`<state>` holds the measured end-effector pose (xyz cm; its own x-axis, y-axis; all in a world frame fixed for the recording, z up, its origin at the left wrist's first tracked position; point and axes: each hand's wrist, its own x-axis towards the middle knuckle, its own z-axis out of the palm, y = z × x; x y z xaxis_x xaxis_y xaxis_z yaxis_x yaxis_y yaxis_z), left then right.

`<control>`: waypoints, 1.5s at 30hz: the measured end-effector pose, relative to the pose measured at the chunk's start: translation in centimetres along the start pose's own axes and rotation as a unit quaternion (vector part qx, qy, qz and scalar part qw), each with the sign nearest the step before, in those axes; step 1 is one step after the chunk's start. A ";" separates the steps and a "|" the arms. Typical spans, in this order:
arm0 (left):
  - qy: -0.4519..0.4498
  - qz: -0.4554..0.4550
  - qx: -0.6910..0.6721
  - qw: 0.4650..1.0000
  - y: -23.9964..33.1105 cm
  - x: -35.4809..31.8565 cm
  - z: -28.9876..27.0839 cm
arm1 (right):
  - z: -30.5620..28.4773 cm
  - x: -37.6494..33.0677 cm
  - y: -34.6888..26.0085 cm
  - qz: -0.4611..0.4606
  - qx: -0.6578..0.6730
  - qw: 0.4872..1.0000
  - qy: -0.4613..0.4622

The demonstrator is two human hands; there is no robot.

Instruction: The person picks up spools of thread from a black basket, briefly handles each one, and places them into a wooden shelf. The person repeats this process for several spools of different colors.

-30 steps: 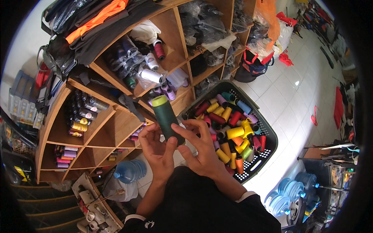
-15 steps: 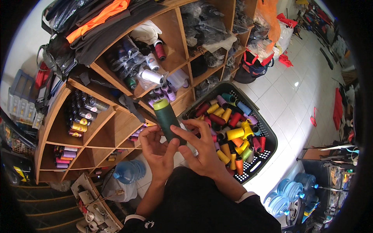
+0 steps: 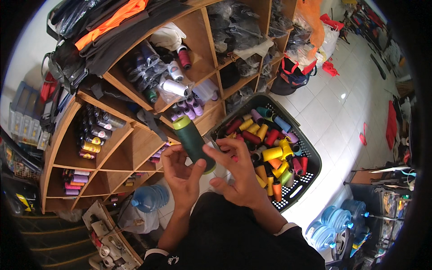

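The dark green spool (image 3: 192,140) has lime ends (image 3: 182,122).

No lettering can be read. Small round labels (image 3: 102,133) mark dark spools (image 3: 92,123) in the wooden shelf (image 3: 114,146), their print too tiny to make out; a white emblem (image 3: 173,260) sits on the black shirt (image 3: 252,238), near the lower edge.

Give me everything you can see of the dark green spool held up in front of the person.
The dark green spool is a long, roughly cylindrical body, apparently of smoothly wound thread, with yellow-green ends that look like plastic. It looks well filled; no loose thread end can be made out. It is held in the air, tilted, its upper end toward the picture's left. The left hand holds its lower part, thumb in front; the right hand's index fingertip is at its side, apparently touching.
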<state>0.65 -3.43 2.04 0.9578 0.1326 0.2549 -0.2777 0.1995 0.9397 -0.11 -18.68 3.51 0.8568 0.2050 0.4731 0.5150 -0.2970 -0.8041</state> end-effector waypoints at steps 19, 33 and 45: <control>-0.022 -0.077 -0.002 0.997 0.8 -0.5 -2.4 | 3.4 0.3 1.0 0.105 0.162 0.980 0.040; 0.176 -0.067 0.083 0.979 6.1 -10.0 -20.1 | 21.1 0.3 -5.9 0.042 0.214 0.956 -0.195; 0.436 -0.014 0.193 0.879 12.3 -23.0 -39.2 | 42.4 -6.1 -17.4 -0.052 0.261 0.866 -0.424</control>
<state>-27.65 34.02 -1.18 0.4969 0.8601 0.1158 -0.0478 -0.1061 0.9932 -15.35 24.80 -0.68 0.3668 0.8816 0.2971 0.3172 0.1817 -0.9308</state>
